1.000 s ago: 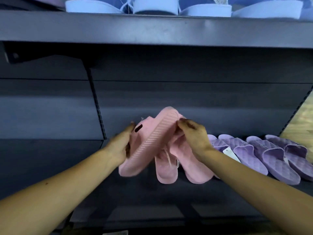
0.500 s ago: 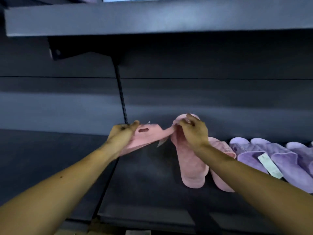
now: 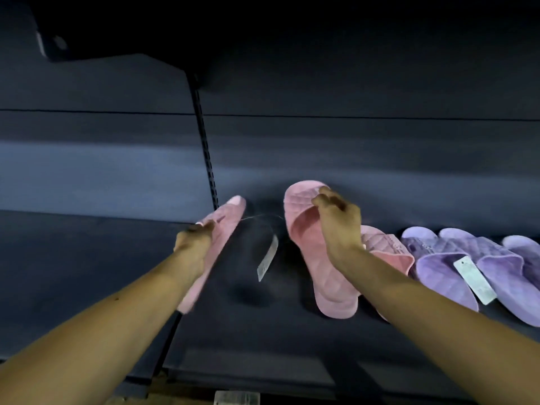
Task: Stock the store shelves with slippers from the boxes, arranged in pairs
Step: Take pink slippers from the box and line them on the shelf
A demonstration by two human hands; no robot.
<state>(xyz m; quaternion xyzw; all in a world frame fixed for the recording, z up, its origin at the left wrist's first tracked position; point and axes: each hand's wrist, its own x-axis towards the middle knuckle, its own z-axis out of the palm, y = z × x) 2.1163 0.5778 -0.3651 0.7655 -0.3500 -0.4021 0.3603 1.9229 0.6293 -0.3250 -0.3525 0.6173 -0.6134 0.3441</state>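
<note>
With my left hand (image 3: 191, 248) gripping one pink slipper (image 3: 226, 226) and right hand (image 3: 339, 226) its mate (image 3: 304, 229), pulling wider could rip the tag (image 3: 267, 260) strung between.

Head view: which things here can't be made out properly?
All in the head view:
- Hanging tag: print blurred, unreadable.
- Pink slipper in the left hand: motion-blurred, seen edge-on.
- Second pink slipper: mostly hidden behind the right arm.
- Rightmost purple slipper: cut off by the right edge.

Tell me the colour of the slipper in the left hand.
The slipper is pink; the head view shows it best.
</note>
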